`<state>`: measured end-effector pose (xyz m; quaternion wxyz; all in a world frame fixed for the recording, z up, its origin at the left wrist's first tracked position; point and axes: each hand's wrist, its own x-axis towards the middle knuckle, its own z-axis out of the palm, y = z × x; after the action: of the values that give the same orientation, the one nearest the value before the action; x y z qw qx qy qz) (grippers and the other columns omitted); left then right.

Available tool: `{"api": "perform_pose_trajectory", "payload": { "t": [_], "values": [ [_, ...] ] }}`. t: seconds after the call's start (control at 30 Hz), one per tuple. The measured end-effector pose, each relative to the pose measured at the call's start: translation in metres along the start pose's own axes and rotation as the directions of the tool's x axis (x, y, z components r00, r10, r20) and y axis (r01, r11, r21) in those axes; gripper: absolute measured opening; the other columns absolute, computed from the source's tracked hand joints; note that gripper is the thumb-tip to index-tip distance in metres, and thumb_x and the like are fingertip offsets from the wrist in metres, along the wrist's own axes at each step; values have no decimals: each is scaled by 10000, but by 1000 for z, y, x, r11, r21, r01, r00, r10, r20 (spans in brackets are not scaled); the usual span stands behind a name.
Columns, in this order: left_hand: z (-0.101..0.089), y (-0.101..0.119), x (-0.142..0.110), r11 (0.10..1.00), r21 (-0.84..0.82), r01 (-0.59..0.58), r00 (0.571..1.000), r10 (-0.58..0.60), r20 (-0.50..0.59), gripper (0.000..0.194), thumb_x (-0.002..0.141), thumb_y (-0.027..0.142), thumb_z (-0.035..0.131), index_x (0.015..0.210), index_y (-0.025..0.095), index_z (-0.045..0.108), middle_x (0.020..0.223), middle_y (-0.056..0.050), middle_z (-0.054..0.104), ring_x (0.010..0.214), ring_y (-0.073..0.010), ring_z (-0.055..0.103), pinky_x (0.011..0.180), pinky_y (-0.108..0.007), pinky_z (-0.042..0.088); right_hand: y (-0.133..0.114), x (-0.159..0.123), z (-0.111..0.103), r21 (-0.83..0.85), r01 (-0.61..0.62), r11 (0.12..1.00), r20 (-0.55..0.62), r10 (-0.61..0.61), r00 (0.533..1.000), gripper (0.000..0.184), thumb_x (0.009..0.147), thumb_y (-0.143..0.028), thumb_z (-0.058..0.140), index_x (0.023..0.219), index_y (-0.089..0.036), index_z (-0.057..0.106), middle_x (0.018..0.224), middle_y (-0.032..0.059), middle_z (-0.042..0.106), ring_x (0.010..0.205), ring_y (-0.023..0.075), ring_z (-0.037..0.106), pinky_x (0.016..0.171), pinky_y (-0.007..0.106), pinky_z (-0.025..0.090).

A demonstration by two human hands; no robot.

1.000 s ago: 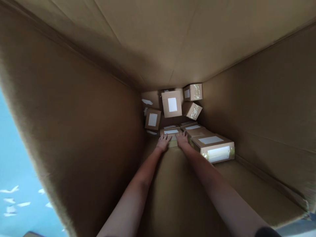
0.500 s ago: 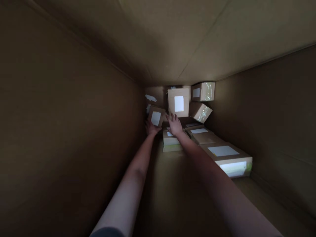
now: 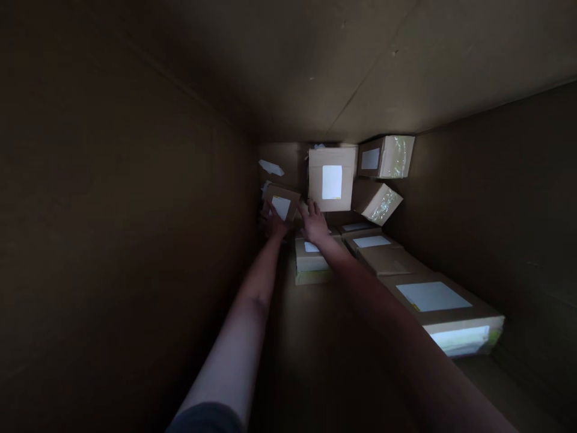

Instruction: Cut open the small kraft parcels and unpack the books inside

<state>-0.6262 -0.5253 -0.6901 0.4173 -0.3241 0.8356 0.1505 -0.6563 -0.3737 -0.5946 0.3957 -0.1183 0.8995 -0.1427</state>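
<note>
Deep inside a large cardboard container, a small cardboard box (image 3: 285, 195) with a white label leans at a tilt near the left wall. My left hand (image 3: 276, 224) lies against its lower front, fingers spread and partly over the label. Lower fingers and thumb are dim. My right hand (image 3: 314, 224) is at the box's right edge with fingers stretched out; whether its fingertips touch the box I cannot tell. Just above that hand stands a larger labelled box (image 3: 332, 157). Beneath my right wrist lies another box (image 3: 311, 263), partly hidden by the arm.
Two taped boxes, an upper one (image 3: 396, 157) and a tilted lower one (image 3: 382, 203), sit at the far right. Along the right wall lie flat labelled boxes, the nearest (image 3: 478, 310) being largest. A torn white scrap (image 3: 271, 167) shows at the far left. Cardboard walls (image 3: 180, 210) close in around.
The view has moved closer to the boxes. The small box has turned clockwise, and my left hand has shifted up onto its front. My right hand remains beside it.
</note>
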Motion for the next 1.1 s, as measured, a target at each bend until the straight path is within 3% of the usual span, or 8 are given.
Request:
{"api": "perform_pose_trajectory", "payload": {
  "t": [0.13, 0.23, 0.37, 0.5, 0.73, 0.83, 0.97, 1.1],
  "values": [
    [-24, -5, -17, 996, -59, -69, 998, 68, -5, 1539, 542, 534, 923, 1626, 281, -139, 1701, -251, 15, 1540, -488, 174, 1177, -628, 298, -7, -15, -16, -14, -1, 1000, 13, 2, 1000, 1022, 793, -169, 757, 1651, -232, 206, 1729, 160, 83, 1558, 413, 157, 1186, 550, 320],
    [-56, -13, -43, 985, -73, -156, 987, 158, 14, 1536, 552, 562, 909, 1626, 272, -149, 1706, -229, 28, 1544, -455, 194, 1203, -565, 290, -14, -31, -36, -13, 17, 1000, 3, -17, 1000, 1024, 794, -141, 751, 1652, -262, 205, 1734, 149, 51, 1561, 404, 160, 1175, 550, 339],
    [-109, -17, -99, 982, -16, -187, 982, 188, 32, 1498, 563, 591, 893, 1640, 265, -96, 1703, -229, 69, 1541, -462, 206, 1194, -553, 312, -29, -61, -80, -36, 56, 998, -39, -57, 998, 1081, 769, -93, 764, 1654, -304, 181, 1734, 122, -77, 1579, 399, 72, 1174, 558, 332],
    [-156, -9, -172, 952, 118, -282, 955, 290, -61, 1458, 543, 537, 917, 1648, 292, -3, 1694, -255, 97, 1522, -509, 208, 1156, -653, 297, -52, -98, -140, -116, 170, 979, -54, -177, 983, 1207, 681, -88, 845, 1657, -308, 169, 1728, 126, -117, 1584, 401, -20, 1211, 558, 264],
    [-221, 4, -303, 748, 286, -599, 756, 646, -106, 1336, 537, 373, 901, 1646, 271, 162, 1705, -215, 146, 1544, -512, 117, 1196, -692, 169, -90, -179, -230, -282, 245, 928, -67, -274, 960, 1324, 596, -173, 936, 1656, -336, 160, 1707, 125, -187, 1556, 433, -158, 1224, 661, 92],
    [-252, 2, -357, 714, 307, -629, 721, 684, -113, 1327, 534, 394, 884, 1647, 256, 176, 1701, -221, 168, 1535, -528, 134, 1178, -715, 186, -102, -224, -261, -368, 218, 904, -62, -258, 964, 1380, 533, -167, 964, 1651, -355, 178, 1724, 129, -97, 1550, 459, -150, 1210, 695, 54],
    [-306, -9, -426, 633, 380, -674, 653, 752, -95, 1307, 519, 404, 881, 1640, 236, 230, 1696, -235, 186, 1541, -527, 123, 1195, -709, 138, -126, -294, -298, -365, 169, 916, -120, -226, 967, 1403, 509, -189, 964, 1652, -356, 168, 1729, 135, -46, 1556, 456, -127, 1214, 675, 97],
    [-370, -23, -486, 463, 486, -741, 499, 864, -63, 1237, 548, 445, 864, 1626, 270, 283, 1700, -202, 210, 1553, -491, 141, 1206, -683, 134, -156, -368, -332, -307, 93, 947, -217, -164, 962, 1432, 475, -245, 976, 1654, -322, 169, 1729, 164, -37, 1552, 477, -117, 1214, 643, 156]
  ]
}}
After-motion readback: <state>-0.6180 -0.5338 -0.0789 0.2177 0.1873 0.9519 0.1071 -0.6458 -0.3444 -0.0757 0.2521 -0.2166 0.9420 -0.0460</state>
